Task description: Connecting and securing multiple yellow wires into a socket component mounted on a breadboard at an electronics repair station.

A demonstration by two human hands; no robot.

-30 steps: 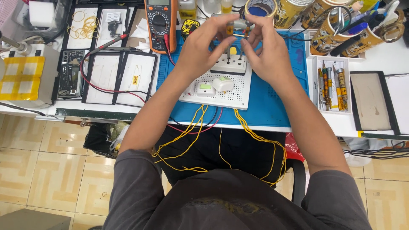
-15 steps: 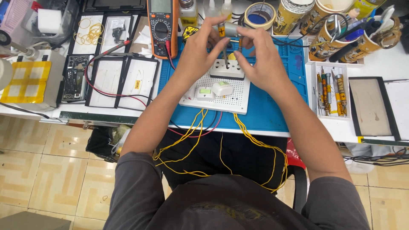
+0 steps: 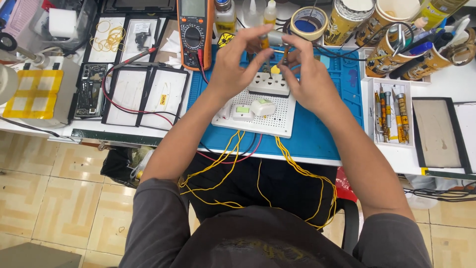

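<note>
A white perforated board [image 3: 275, 121] lies on a blue work mat [image 3: 317, 134]. On it sit a white socket block [image 3: 269, 85], a small switch with a green face [image 3: 242, 111] and a rounded white part [image 3: 263, 106]. My left hand [image 3: 233, 67] pinches a slim tool with a yellow handle [image 3: 265, 42], its tip pointing down at the socket block. My right hand [image 3: 310, 79] holds a second thin tool [image 3: 286, 53] just right of the first, over the same block. Yellow wires [image 3: 223, 173] trail from the board down over the table edge.
An orange multimeter [image 3: 194, 32] with red and black leads stands at the back left of the mat. Black-framed trays [image 3: 148, 92] lie to the left. A tape roll [image 3: 308, 22], several cups of tools [image 3: 391, 47] and a white tray of screwdrivers [image 3: 391, 116] are at the right.
Both hands have stayed over the socket block, shifting slightly. The two tools are now held more upright above it. The camera view has drifted a little.
</note>
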